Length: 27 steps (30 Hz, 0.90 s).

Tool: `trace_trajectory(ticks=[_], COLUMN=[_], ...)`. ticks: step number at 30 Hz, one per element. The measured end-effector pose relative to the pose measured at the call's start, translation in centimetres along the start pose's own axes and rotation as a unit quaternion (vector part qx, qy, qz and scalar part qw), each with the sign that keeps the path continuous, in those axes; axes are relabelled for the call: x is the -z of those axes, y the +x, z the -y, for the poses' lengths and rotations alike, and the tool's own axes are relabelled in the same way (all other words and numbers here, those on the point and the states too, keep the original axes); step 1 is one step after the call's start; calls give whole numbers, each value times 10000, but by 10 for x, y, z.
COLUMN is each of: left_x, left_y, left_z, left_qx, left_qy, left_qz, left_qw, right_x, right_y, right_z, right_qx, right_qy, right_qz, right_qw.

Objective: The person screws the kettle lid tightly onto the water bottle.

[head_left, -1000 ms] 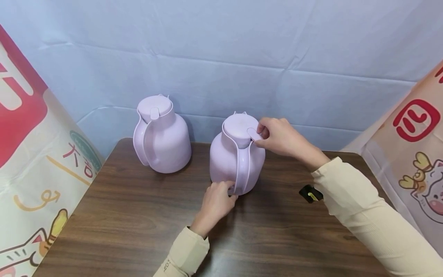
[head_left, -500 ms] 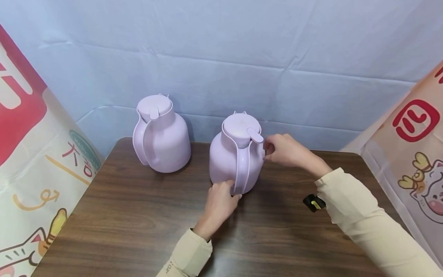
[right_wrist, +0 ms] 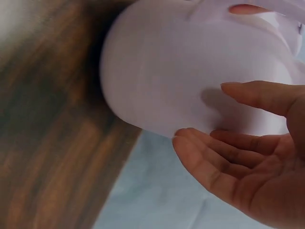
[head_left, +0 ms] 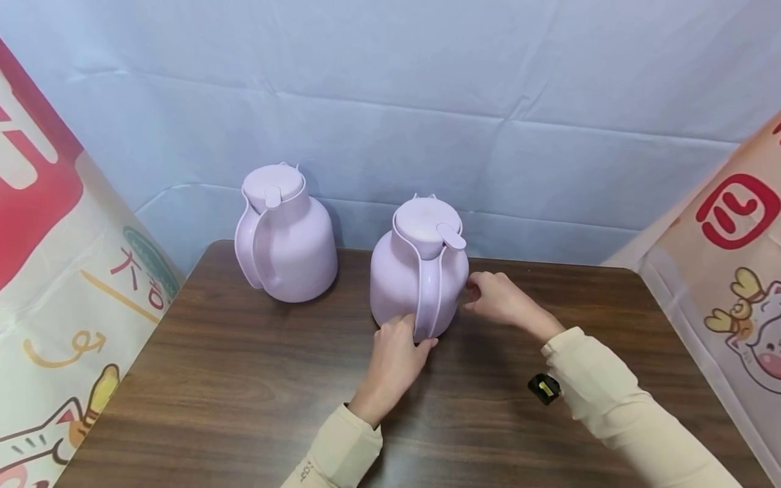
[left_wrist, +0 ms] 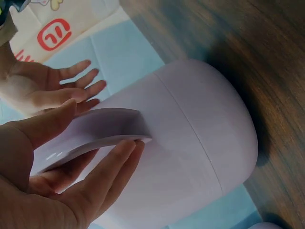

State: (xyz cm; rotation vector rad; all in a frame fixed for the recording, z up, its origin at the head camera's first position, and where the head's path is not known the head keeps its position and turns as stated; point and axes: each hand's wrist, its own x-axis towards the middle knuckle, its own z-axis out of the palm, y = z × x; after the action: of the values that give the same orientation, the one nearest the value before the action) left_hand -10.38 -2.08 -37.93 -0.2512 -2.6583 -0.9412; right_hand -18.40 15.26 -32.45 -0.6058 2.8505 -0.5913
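Two lilac thermos jugs stand upright on a brown wooden table. The right-hand jug has its lid lever angled to the right of the handle. My left hand grips the lower part of that handle; in the left wrist view the thumb lies along one side and the fingertips touch the other edge. On the jug's right side is my right hand, fingers relaxed and slightly bent, holding nothing. In the right wrist view its fingertips are close to the jug's wall; contact cannot be told.
The other lilac jug stands to the left, its lever in line with its handle. Behind the table hangs a pale blue cloth. Printed cartoon cloths hang at the left and right.
My right hand has let go of the lid lever and moved down along the jug's right side. The left hand stays at the handle, shifting slightly right. Both jugs stay in place.
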Motion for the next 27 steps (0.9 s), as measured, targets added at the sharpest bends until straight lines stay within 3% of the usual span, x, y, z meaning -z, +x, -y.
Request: trace_trajectory(ticks=[13,19,27], left_x=[-2,-3,-2], left_y=[0,0,2], left_z=[-1,-2,-1], left_qx=[29,44,97], left_qy=[-57,-64,-82], left_qz=[-177,-277,-155], left_qw=[9998,9996,9998], right_x=[-36,-41,-44], right_y=[1,1,2], right_z=[-10,-10,-10], right_qx=[-164,-200,-266], right_qy=[549,698,753], right_qz=[-335,-474,-529], right_qw=[9978,9962,9954])
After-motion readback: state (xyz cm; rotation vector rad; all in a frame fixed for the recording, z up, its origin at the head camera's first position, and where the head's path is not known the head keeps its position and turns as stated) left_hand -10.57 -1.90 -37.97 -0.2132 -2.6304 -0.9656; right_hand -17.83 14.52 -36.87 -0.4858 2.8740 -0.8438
